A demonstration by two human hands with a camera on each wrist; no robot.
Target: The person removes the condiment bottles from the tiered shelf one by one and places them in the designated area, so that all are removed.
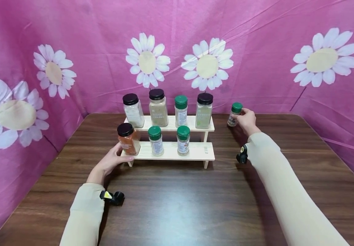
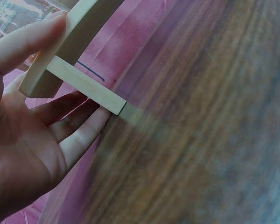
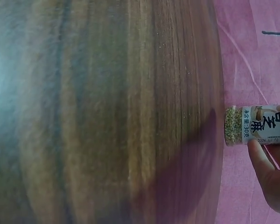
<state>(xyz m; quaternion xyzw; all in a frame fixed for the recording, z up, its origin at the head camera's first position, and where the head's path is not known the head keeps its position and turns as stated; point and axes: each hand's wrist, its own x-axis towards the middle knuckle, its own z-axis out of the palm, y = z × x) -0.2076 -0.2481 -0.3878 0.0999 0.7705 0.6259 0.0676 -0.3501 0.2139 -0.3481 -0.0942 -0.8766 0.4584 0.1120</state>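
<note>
The right hand [image 1: 247, 120] is gripping a small green-capped jar [image 1: 234, 114] out to the right of the wooden rack [image 1: 195, 151], near the back edge of the counter [image 1: 177, 205]. Its fingers [image 3: 266, 165] are curling round the jar's labelled body, and in the right wrist view the seed-filled bottom is sticking out past them, so the grip sits high and leaves the base free. From the head view I cannot tell whether the jar is resting on the counter or just off it.

The left hand [image 1: 110, 162] is bracing the rack at its lower left corner. The thumb [image 2: 23, 44] is lying along the front of the lower shelf, and the other fingers [image 2: 79, 137] are reaching, fairly straight, under the wooden crosspiece [image 2: 86, 85], so the hand is steadying the frame rather than clenching it. The orange jar [image 1: 128, 138] with a black lid is standing just above that hand.

The rack is standing square to the person, well apart from the jar in the right hand. Its upper shelf is carrying four jars in a row, three with black lids and one with green. The lower shelf is carrying the orange jar and two green-capped ones, and its right end is sitting bare on the side nearest the right hand. A pink cloth [image 1: 257, 51] printed with daisies is hanging behind and to both sides.
</note>
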